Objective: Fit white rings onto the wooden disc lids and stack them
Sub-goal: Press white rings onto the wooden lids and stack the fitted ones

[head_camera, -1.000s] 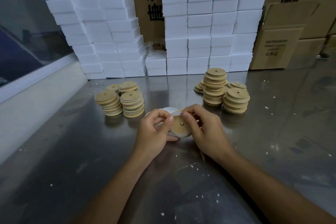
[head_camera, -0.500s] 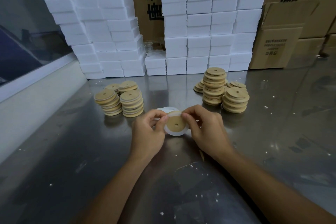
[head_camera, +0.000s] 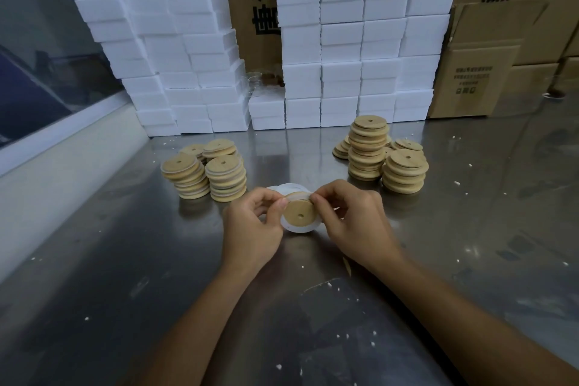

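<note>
Wooden disc lid (head_camera: 300, 212), white ring (head_camera: 297, 228) partly on.
Left hand (head_camera: 250, 226) and right hand (head_camera: 357, 226) fingers pinch its rim above the counter (head_camera: 125, 260).

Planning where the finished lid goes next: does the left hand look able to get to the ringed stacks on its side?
Probably yes: bare table lies between the left hand and the ringed stacks, but it holds the lid.

Both hands (head_camera: 308, 222) pinch a wooden disc lid (head_camera: 299, 213) with white ring (head_camera: 297, 229).
</note>
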{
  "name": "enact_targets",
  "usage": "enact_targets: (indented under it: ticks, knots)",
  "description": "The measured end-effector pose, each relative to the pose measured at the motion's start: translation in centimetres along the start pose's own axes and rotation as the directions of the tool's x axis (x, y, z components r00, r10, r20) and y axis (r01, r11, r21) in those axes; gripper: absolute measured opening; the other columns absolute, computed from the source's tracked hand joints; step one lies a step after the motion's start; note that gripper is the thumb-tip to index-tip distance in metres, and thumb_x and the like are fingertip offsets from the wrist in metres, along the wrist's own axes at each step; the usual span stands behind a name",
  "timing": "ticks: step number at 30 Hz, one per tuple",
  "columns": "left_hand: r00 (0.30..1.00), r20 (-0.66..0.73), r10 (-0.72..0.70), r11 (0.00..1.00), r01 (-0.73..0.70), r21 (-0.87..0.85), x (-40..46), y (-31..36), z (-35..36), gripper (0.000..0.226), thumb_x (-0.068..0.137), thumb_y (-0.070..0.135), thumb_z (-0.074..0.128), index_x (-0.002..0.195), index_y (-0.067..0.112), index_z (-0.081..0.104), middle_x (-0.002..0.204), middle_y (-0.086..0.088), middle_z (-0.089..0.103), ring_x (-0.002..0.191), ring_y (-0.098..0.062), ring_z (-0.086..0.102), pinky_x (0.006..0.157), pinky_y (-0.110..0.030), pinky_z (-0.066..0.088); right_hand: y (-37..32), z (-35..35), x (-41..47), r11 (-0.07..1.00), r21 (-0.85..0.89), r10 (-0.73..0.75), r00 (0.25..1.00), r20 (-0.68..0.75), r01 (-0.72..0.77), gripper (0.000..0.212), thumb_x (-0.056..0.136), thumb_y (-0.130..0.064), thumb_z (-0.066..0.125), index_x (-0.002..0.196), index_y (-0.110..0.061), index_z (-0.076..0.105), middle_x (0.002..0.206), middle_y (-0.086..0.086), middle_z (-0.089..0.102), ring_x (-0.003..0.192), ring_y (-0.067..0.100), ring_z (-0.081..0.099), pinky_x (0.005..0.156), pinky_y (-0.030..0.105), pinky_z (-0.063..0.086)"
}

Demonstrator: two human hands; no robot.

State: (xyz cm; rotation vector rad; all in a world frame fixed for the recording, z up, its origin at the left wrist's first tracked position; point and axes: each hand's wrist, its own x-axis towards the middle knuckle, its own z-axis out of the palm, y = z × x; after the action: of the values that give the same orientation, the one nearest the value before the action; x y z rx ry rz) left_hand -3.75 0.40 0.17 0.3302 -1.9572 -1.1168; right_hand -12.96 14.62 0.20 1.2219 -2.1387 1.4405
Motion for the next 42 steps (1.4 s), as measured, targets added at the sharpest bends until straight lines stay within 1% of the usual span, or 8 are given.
enact_targets:
  ticks: [11, 18, 26, 30, 33, 36, 39, 42]
  knots:
    - [1.000, 0.010, -0.012, 1.000, 0.012, -0.020, 0.2, -0.2, -0.3, 0.029, 0.082, 0.001, 0.072, 0.074, 0.027, 0.066, 0.072, 0.012, 0.070, 0.070, 0.000, 0.068, 0.066, -0.011, 0.051, 0.0, -0.3, -0.1, 0.999, 0.026, 0.044, 0.998, 0.045, -0.045, 0.009, 0.092, -0.017, 0.069, 0.095, -0.009, 0.071, 0.088, -0.007, 0.074, 0.084, 0.005, 0.070, 0.074, 0.023, 0.059]
    - [0.999, 0.017, 0.027, 1.000, -0.027, -0.003, 0.2, -0.4, -0.4, 0.028, 0.080, 0.004, 0.075, 0.074, 0.030, 0.066, 0.071, 0.017, 0.070, 0.072, -0.002, 0.069, 0.067, -0.011, 0.052, 0.1, -0.6, 0.0, 0.998, 0.024, 0.055, 0.995, 0.081, -0.057, 0.008, 0.092, -0.018, 0.069, 0.095, -0.010, 0.070, 0.088, -0.009, 0.072, 0.084, 0.003, 0.069, 0.075, 0.022, 0.058]
    - [0.980, 0.131, -0.152, 0.976, 0.170, -0.135, 0.7, -0.7, -1.2, 0.019, 0.080, 0.000, 0.075, 0.074, 0.018, 0.072, 0.078, -0.001, 0.075, 0.077, -0.021, 0.073, 0.070, -0.034, 0.060, 0.9, -0.6, 0.4, 0.989, 0.088, 0.109, 0.988, 0.111, -0.119, 0.004, 0.090, -0.017, 0.071, 0.092, -0.014, 0.073, 0.089, -0.010, 0.075, 0.086, 0.001, 0.071, 0.079, 0.027, 0.060]
    - [0.942, 0.171, -0.288, 0.900, 0.328, -0.287, 0.6, -0.5, -1.4, 0.010, 0.082, -0.006, 0.070, 0.077, 0.003, 0.069, 0.075, -0.006, 0.075, 0.076, -0.021, 0.074, 0.062, -0.027, 0.059, 1.2, -0.3, 0.2, 0.979, 0.118, 0.151, 0.981, 0.119, -0.165, 0.006, 0.089, -0.018, 0.073, 0.094, -0.014, 0.075, 0.090, -0.012, 0.075, 0.085, 0.000, 0.071, 0.079, 0.025, 0.060]
    - [0.914, 0.202, -0.351, 0.842, 0.402, -0.359, 0.7, -0.5, -1.7, 0.007, 0.083, -0.010, 0.067, 0.078, -0.005, 0.066, 0.073, -0.009, 0.074, 0.074, -0.021, 0.074, 0.063, -0.025, 0.059, 1.5, 0.0, 0.1, 0.941, 0.175, 0.266, 0.954, 0.138, -0.288, 0.002, 0.088, -0.016, 0.074, 0.089, -0.014, 0.074, 0.087, -0.006, 0.076, 0.080, 0.007, 0.073, 0.078, 0.037, 0.062]
    - [0.907, 0.235, -0.349, 0.857, 0.410, -0.312, 0.8, -0.6, -1.9, 0.009, 0.082, -0.009, 0.068, 0.077, -0.003, 0.067, 0.074, -0.010, 0.075, 0.076, -0.022, 0.074, 0.066, -0.025, 0.059, 1.6, -0.1, 0.2, 0.927, 0.205, 0.290, 0.947, 0.140, -0.314, 0.004, 0.088, -0.013, 0.074, 0.091, -0.011, 0.075, 0.089, -0.002, 0.077, 0.082, 0.011, 0.074, 0.081, 0.040, 0.062]
    - [0.918, 0.236, -0.318, 0.909, 0.366, -0.200, 0.9, -1.0, -2.0, 0.016, 0.080, -0.007, 0.072, 0.072, 0.007, 0.069, 0.076, -0.006, 0.075, 0.076, -0.020, 0.073, 0.073, -0.028, 0.060, 1.3, -0.3, 0.2, 0.941, 0.189, 0.262, 0.958, 0.114, -0.280, 0.008, 0.088, -0.013, 0.074, 0.095, -0.012, 0.076, 0.091, -0.006, 0.076, 0.086, 0.006, 0.072, 0.081, 0.032, 0.061]
    - [0.943, 0.218, -0.251, 0.961, 0.269, -0.059, 0.9, -1.3, -1.8, 0.022, 0.077, -0.005, 0.075, 0.069, 0.015, 0.070, 0.075, 0.005, 0.075, 0.073, -0.011, 0.073, 0.072, -0.021, 0.058, 1.0, -0.4, 0.0, 0.962, 0.150, 0.215, 0.973, 0.087, -0.226, 0.009, 0.090, -0.014, 0.072, 0.098, -0.015, 0.076, 0.093, -0.012, 0.073, 0.091, 0.002, 0.068, 0.074, 0.025, 0.060]
